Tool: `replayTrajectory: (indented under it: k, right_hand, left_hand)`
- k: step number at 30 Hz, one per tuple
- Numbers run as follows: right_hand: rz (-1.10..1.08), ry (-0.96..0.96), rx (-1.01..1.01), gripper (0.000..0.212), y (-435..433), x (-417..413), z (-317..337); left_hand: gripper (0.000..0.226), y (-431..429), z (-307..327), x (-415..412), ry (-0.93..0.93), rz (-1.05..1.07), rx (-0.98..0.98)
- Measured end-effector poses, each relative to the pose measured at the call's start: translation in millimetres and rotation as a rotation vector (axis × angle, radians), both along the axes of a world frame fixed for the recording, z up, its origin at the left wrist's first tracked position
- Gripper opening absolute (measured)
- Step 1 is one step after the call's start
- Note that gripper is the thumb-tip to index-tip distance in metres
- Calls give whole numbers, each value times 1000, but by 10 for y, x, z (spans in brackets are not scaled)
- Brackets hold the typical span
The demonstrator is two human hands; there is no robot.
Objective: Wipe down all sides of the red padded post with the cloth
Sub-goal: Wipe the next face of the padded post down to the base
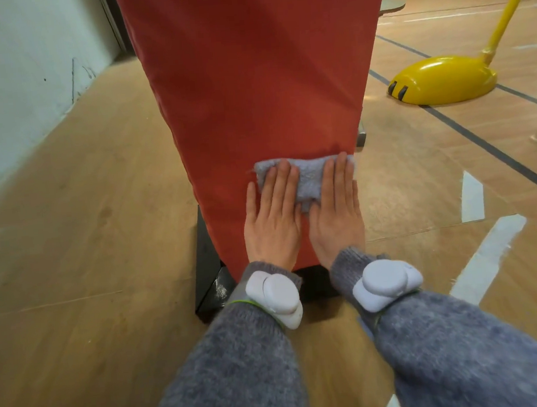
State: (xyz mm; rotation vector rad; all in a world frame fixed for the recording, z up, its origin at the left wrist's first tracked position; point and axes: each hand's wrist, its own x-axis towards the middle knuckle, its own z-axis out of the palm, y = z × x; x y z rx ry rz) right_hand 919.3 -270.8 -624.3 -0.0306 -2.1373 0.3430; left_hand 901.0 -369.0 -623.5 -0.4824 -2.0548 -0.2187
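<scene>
Cloth point(307, 181), grey nubbly terry folded into a rough rectangle, lies flat against the smooth red padded post point(250, 76), low in the middle of the frame. My left grip point(273, 215) and right grip point(335, 211) are both released, fingers straight, pressing the cloth's two ends side by side. Fuzzy grey sleeves point(241, 366) carry rounded white wrist units point(277, 295). A glossy yellow domed base point(444, 80) sits upper right on the wood floor point(87, 249).
</scene>
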Motion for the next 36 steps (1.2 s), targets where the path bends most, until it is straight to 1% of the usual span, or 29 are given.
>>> replayTrajectory:
  k: [2,3,7,10,12,14,16,17,18,19,20,24,26,28,29,31,32,33,36]
  right_hand:
    - [7,-63,-7,61,42,82,-225]
    - [-5,-83,7,61,68,117,-321]
    - [-47,-69,76,57,121,121,-439]
    - [-25,9,63,56,108,73,-301]
    - [-1,98,15,58,90,14,-133]
    - [23,200,-18,65,88,-80,85]
    - [35,258,-24,75,100,-150,278]
    - [51,268,-23,72,109,-166,330]
    - [78,269,-20,63,119,-172,338]
    - [103,263,-15,50,128,-167,315]
    - [118,251,-13,41,141,-160,267]
    - [158,145,33,49,212,-119,-177]
    - [166,78,72,51,253,-51,-518]
    - [138,22,83,50,287,40,-854]
    - [119,11,72,54,283,78,-970]
    - [90,-3,46,71,255,105,-1096]
    - [77,-5,30,73,234,111,-1111]
    - [67,-1,19,71,221,106,-1084]
    - [51,7,25,55,198,82,-939]
  left_hand:
    - [75,-17,-235,59,-40,8,-74]
    - [77,-22,-334,90,-63,8,-106]
    - [80,1,-458,163,-132,14,-120]
    - [74,7,-344,167,-109,10,-97]
    - [63,24,-167,112,-50,3,-56]
    - [56,50,54,43,11,8,12]
    - [53,59,241,-10,49,9,56]
    - [53,52,292,-26,51,6,58]
    - [53,32,313,-36,50,-1,50]
    - [52,11,302,-45,51,-7,31]
    - [52,-10,268,-55,54,-11,8]
    - [56,-81,-107,-62,34,-58,-55]
    - [69,-116,-391,-16,-4,-60,-134]
    - [77,-140,-664,48,-67,-69,-207]
    - [78,-144,-767,78,-90,-72,-226]
    - [79,-130,-891,114,-124,-65,-241]
    - [79,-130,-921,129,-133,-57,-239]
    - [80,-125,-916,132,-128,-53,-235]
    - [80,-141,-846,142,-119,-38,-231]
